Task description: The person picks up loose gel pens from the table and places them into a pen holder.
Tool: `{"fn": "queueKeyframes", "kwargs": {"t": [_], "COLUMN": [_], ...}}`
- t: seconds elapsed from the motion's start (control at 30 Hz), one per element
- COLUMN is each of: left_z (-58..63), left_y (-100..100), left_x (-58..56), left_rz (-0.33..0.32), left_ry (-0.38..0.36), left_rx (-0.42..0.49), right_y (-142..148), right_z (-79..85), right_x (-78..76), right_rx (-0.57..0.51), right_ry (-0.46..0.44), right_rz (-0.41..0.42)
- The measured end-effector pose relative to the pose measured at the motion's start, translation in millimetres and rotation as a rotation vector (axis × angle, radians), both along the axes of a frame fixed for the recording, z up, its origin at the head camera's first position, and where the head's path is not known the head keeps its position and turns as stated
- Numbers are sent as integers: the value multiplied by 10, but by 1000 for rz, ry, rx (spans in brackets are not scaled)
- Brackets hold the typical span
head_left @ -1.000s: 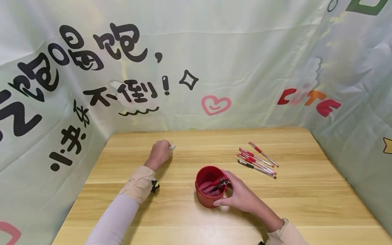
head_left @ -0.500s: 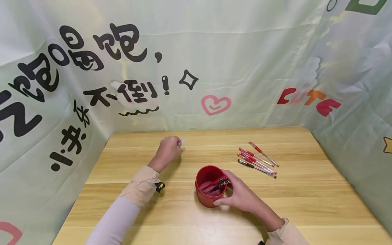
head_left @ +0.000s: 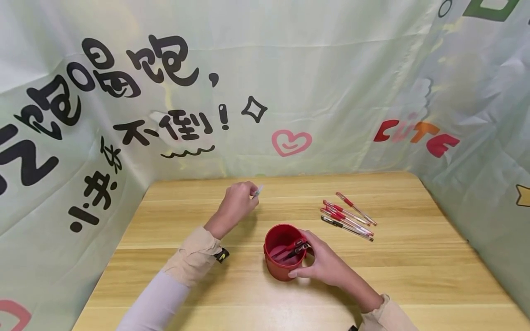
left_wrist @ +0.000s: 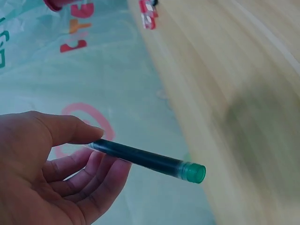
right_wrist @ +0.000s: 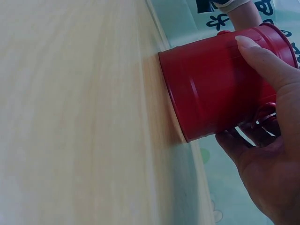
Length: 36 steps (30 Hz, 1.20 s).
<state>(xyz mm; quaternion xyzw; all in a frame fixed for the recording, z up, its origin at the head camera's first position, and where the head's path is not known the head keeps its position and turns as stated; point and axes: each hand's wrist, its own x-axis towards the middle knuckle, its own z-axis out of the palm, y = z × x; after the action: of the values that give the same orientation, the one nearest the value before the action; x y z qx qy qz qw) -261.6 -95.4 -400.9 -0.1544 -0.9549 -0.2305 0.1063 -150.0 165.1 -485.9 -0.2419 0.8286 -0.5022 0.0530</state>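
Note:
My left hand [head_left: 233, 207] is raised over the back left of the table, pinching a slim dark tube [left_wrist: 145, 159] with a translucent green end between thumb and fingers. The fingers cover the tube's other end in the left wrist view. At the table's middle, my right hand [head_left: 327, 264] grips a small red bucket [head_left: 278, 271] by its side, thumb in front and fingers round the far side. Red and black pens [head_left: 295, 250] lean inside the bucket against its right wall. The bucket's smooth outer wall shows in the right wrist view.
Right of the bucket, several red-capped pens [head_left: 348, 216] and one black-capped pen [head_left: 345, 228] lie side by side on the wooden table [head_left: 414, 276]. A printed cloth [head_left: 331, 92] hangs behind the table and along its sides.
My left hand has moved to the right and slightly back, carrying the tube. My right hand and the bucket have stayed in place, as have the loose pens.

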Motion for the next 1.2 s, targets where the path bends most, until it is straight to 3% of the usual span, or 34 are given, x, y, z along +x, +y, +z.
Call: {"fn": "queueKeyframes", "kwargs": {"t": [0.73, 1.03, 1.2], "left_z": [362, 491, 550], "left_y": [264, 355, 377], "left_x": [395, 593, 688], "left_rz": [-140, -198, -240], "left_ry": [192, 226, 210], "left_rx": [107, 184, 254], "right_y": [-5, -3, -2], "right_z": [-3, 3, 12], "right_x": [-4, -3, 0], "right_rx": [1, 3, 3], "right_ry": [-3, 6, 10], "right_rz": [3, 6, 6]}}
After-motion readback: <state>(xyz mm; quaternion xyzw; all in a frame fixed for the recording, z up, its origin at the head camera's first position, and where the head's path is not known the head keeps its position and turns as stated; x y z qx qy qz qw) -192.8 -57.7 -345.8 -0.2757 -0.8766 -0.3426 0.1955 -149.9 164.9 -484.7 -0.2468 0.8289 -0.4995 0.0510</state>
